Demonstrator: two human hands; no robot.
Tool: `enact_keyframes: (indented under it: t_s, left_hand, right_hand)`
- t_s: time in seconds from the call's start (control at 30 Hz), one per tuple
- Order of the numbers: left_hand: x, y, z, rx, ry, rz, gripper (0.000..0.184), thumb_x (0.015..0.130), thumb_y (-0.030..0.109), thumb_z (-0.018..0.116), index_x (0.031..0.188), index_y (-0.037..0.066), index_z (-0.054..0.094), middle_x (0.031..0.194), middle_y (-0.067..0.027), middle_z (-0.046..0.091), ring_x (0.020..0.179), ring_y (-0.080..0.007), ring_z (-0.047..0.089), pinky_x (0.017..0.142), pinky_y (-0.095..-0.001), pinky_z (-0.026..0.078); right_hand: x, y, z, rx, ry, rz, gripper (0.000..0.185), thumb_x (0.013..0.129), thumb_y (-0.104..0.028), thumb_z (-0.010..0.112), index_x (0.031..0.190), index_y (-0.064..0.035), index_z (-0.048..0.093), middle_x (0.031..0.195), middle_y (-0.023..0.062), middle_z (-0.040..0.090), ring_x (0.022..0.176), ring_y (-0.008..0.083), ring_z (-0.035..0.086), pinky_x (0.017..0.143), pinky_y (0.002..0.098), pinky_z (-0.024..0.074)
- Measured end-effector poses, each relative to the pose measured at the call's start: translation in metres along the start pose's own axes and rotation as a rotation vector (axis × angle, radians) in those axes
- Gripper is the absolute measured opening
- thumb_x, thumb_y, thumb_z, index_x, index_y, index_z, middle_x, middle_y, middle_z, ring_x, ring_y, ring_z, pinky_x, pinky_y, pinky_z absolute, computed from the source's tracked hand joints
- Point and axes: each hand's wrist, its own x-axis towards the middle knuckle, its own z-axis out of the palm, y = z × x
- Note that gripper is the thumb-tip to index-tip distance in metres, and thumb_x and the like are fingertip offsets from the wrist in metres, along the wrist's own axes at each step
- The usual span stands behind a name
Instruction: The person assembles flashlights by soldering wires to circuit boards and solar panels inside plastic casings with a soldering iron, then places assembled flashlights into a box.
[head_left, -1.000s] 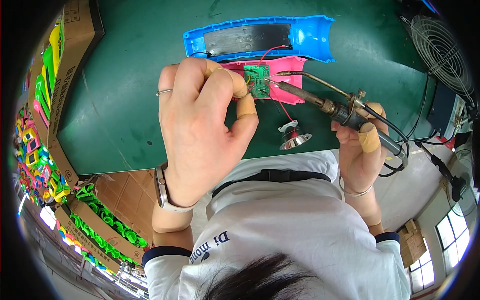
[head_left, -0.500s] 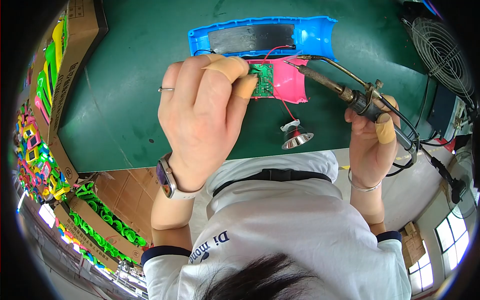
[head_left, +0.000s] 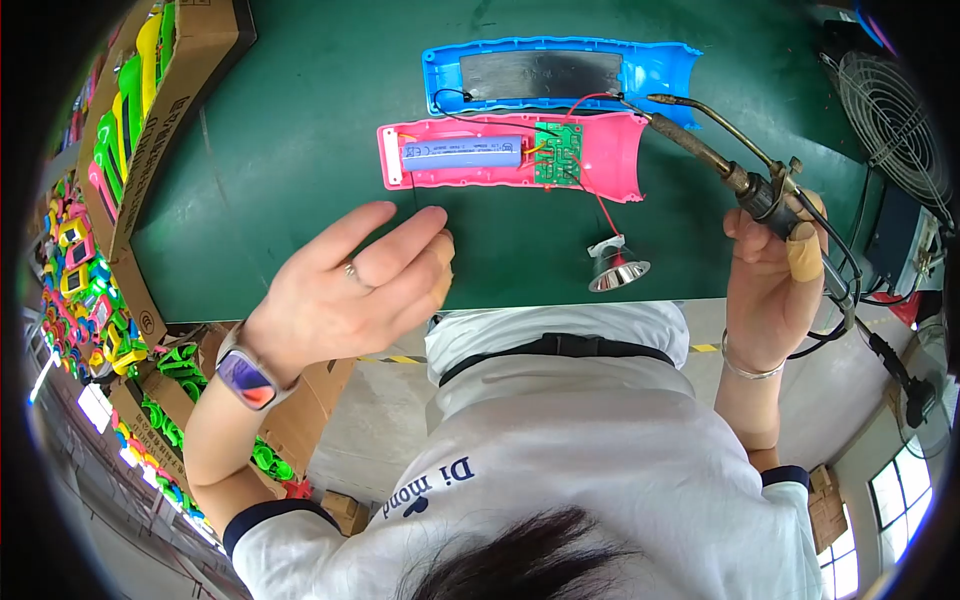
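My left hand (head_left: 365,275), its fingers loosely apart and holding nothing, hovers at the table edge below the pink shell (head_left: 612,155). Inside that shell lie a blue-purple battery (head_left: 462,153) and a green circuit board (head_left: 558,154). Thin wires run from the board to a silver reflector cup (head_left: 617,268) and to the blue shell (head_left: 660,78) above, which carries a black panel (head_left: 540,76). My right hand (head_left: 775,270) is closed around a soldering iron (head_left: 765,200). The iron's tip and a thin curved tube clamped to it reach the blue shell's lower edge.
A round fan (head_left: 893,125) stands at the right edge, with a dark box (head_left: 893,222) and black cables below it. At the left is a cardboard box (head_left: 185,120) of bright plastic parts. The green table (head_left: 310,110) bears the shells.
My left hand has left the circuit board and moved down and left, its fingers opening. My right hand has shifted right with the soldering iron. The battery has come into view.
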Motion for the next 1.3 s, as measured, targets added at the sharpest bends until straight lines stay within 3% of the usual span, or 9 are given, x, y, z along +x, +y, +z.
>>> enact_keyframes:
  t_s: [0.03, 0.17, 0.3, 0.5, 0.67, 1.3]
  left_hand:
    - [0.003, -0.003, 0.0, -0.084, 0.005, 0.025, 0.018, 0.066, 0.012, 0.059, 0.084, 0.011, 0.061, 0.095, -0.001, 0.059, 0.096, -0.0201, 0.054, 0.078, -0.0323, 0.044]
    - [0.028, -0.008, 0.013, -0.413, 0.342, -0.195, 0.026, 0.058, 0.003, 0.069, 0.082, 0.008, 0.06, 0.086, -0.005, 0.058, 0.082, -0.0238, 0.056, 0.066, -0.033, 0.045]
    - [0.049, -0.003, 0.025, -0.332, 0.51, -0.279, 0.028, 0.056, 0.003, 0.072, 0.081, 0.008, 0.062, 0.078, -0.0046, 0.056, 0.073, -0.0221, 0.056, 0.06, -0.0289, 0.045]
    - [0.054, 0.001, 0.024, -0.191, 0.43, -0.237, 0.033, 0.052, 0.004, 0.071, 0.084, 0.007, 0.064, 0.073, -0.003, 0.053, 0.067, -0.0188, 0.054, 0.055, -0.0282, 0.045]
    - [0.053, -0.006, 0.038, -0.016, 0.524, -0.207, 0.03, 0.056, 0.011, 0.063, 0.086, 0.012, 0.064, 0.076, -0.0002, 0.052, 0.069, -0.0153, 0.054, 0.049, -0.0235, 0.043]
    - [0.05, -0.007, 0.028, 0.008, 0.444, -0.181, 0.029, 0.057, 0.012, 0.062, 0.085, 0.012, 0.064, 0.079, -0.0009, 0.054, 0.071, -0.0153, 0.056, 0.049, -0.0212, 0.044]
  right_hand:
    - [-0.001, -0.001, 0.003, 0.019, -0.002, -0.003, 0.031, 0.087, -0.022, 0.049, 0.104, 0.0043, 0.048, 0.085, 0.0095, 0.053, 0.07, 0.0179, 0.057, 0.062, 0.0259, 0.0456]
    - [-0.004, -0.003, 0.017, 0.063, 0.047, -0.009, 0.029, 0.085, -0.019, 0.051, 0.102, 0.0038, 0.049, 0.08, 0.0099, 0.055, 0.067, 0.018, 0.057, 0.059, 0.0238, 0.0444]
    - [0.0, -0.004, 0.019, 0.004, -0.029, 0.028, 0.026, 0.083, -0.016, 0.054, 0.099, 0.0044, 0.051, 0.078, 0.0098, 0.055, 0.064, 0.0172, 0.057, 0.054, 0.0223, 0.0422]
    - [0.012, -0.016, 0.013, -0.149, -0.132, 0.06, 0.026, 0.08, -0.014, 0.055, 0.098, 0.0052, 0.053, 0.077, 0.0086, 0.056, 0.06, 0.0148, 0.057, 0.052, 0.0212, 0.0403]
    - [0.023, -0.023, 0.003, -0.219, -0.155, 0.125, 0.023, 0.078, -0.013, 0.057, 0.092, 0.005, 0.057, 0.075, 0.0064, 0.056, 0.059, 0.013, 0.057, 0.052, 0.0199, 0.0399]
    - [0.033, -0.032, 0.008, -0.356, -0.283, 0.225, 0.016, 0.073, -0.001, 0.057, 0.085, 0.0085, 0.058, 0.081, 0.0063, 0.053, 0.062, 0.0134, 0.059, 0.057, 0.0206, 0.045]
